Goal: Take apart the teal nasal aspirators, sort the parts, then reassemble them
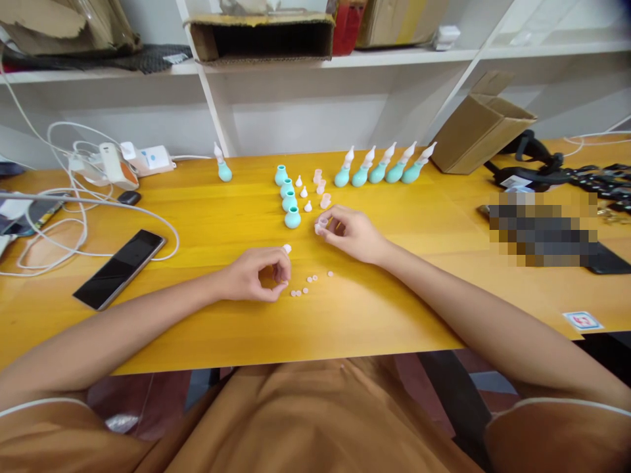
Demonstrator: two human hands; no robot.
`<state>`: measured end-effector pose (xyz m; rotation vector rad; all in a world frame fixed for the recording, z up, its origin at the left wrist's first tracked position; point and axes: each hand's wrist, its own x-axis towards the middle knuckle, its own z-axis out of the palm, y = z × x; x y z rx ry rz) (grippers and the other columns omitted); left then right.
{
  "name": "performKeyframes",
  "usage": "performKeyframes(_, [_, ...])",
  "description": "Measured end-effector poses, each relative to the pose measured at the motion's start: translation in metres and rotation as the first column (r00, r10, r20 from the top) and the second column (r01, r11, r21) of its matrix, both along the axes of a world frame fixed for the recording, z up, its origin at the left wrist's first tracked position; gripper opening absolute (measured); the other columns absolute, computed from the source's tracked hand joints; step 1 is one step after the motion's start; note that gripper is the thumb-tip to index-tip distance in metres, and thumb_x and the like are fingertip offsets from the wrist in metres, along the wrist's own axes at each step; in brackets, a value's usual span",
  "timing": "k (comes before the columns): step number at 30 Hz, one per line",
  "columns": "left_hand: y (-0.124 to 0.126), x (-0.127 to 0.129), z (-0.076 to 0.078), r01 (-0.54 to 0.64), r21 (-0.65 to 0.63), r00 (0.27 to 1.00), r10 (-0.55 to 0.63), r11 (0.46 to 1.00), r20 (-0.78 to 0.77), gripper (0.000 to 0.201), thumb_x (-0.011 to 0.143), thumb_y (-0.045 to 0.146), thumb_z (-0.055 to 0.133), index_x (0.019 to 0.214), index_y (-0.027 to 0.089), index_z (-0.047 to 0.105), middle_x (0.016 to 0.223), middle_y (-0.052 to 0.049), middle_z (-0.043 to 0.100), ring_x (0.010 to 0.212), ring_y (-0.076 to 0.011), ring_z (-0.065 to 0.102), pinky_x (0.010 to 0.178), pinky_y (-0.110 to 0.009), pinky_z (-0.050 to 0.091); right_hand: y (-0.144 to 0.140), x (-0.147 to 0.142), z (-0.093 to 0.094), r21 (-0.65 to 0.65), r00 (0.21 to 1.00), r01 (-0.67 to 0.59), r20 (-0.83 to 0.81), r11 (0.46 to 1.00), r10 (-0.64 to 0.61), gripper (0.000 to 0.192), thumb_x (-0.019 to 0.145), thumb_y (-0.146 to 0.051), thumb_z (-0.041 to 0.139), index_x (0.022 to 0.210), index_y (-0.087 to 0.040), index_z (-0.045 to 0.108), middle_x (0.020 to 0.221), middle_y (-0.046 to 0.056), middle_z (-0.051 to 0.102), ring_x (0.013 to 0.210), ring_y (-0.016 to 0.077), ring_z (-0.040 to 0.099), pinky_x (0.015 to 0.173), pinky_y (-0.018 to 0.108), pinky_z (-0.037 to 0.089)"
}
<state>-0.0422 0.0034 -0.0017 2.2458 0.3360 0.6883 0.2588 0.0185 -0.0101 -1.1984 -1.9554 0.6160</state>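
My left hand (259, 274) rests on the yellow table (207, 328) with fingers curled, pinching a small pale piece; a white tip (286, 248) lies just above its fingers. My right hand (351, 231) holds a small pink ring-shaped part (321, 226) at its fingertips. Several tiny pink discs (308, 286) lie between the hands. Beyond stands a column of teal bulbs (288, 198), with white tips (303, 192) and pink parts (321, 187) beside it. A row of assembled teal bulbs with white nozzles (382, 167) lines the far side; one more (223, 165) stands alone at the left.
A black phone (121, 268) lies at the left among white cables and chargers (111, 164). An open cardboard box (480, 125) sits at the back right, with black straps and gear (547, 171) to its right. Shelves with boxes rise behind the table.
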Motion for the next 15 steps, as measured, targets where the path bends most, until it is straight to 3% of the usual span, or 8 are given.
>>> performKeyframes(5, [0.005,0.003,-0.003,-0.178,-0.123,0.970,0.195,0.976,0.144,0.009,0.089,0.021,0.077,0.089,0.020,0.068,0.090,-0.005,0.072,0.082,-0.0161,0.069,0.079,-0.032,0.061,-0.032,-0.025,0.011,-0.076,0.992,-0.118,-0.060,0.990,0.113,0.025,0.098,-0.047,0.073,0.102,-0.023,0.072,0.101,0.005,0.074,0.072,0.0161,0.062,0.069,0.032,0.050])
performKeyframes(9, [-0.002,0.008,-0.003,-0.229,-0.231,0.929,0.283,0.946,0.238,0.010,0.091,0.022,0.077,0.088,0.020,0.067,0.090,-0.004,0.070,0.082,-0.0143,0.068,0.078,-0.029,0.061,-0.049,-0.041,0.013,-0.214,0.967,-0.224,-0.174,0.951,0.188,0.030,0.097,-0.051,0.076,0.104,-0.023,0.070,0.087,0.001,0.071,0.066,0.0147,0.058,0.063,0.030,0.046])
performKeyframes(12, [-0.014,0.011,-0.001,-0.234,-0.182,0.914,0.280,0.955,0.295,0.009,0.091,0.016,0.076,0.090,0.020,0.069,0.093,-0.004,0.071,0.084,-0.0147,0.070,0.081,-0.031,0.061,-0.057,-0.048,0.012,-0.308,0.935,-0.299,-0.284,0.903,0.213,0.036,0.094,-0.056,0.079,0.104,-0.022,0.070,0.082,0.000,0.068,0.065,0.0140,0.054,0.060,0.029,0.043])
performKeyframes(15, [-0.025,0.012,0.001,-0.248,-0.045,0.911,0.248,0.968,0.329,0.013,0.090,0.011,0.078,0.092,0.022,0.071,0.094,-0.003,0.073,0.086,-0.0157,0.072,0.082,-0.032,0.062,-0.063,-0.053,0.010,-0.384,0.894,-0.383,-0.382,0.840,0.234,0.041,0.093,-0.058,0.081,0.107,-0.022,0.069,0.077,-0.002,0.065,0.064,0.0145,0.055,0.059,0.030,0.044])
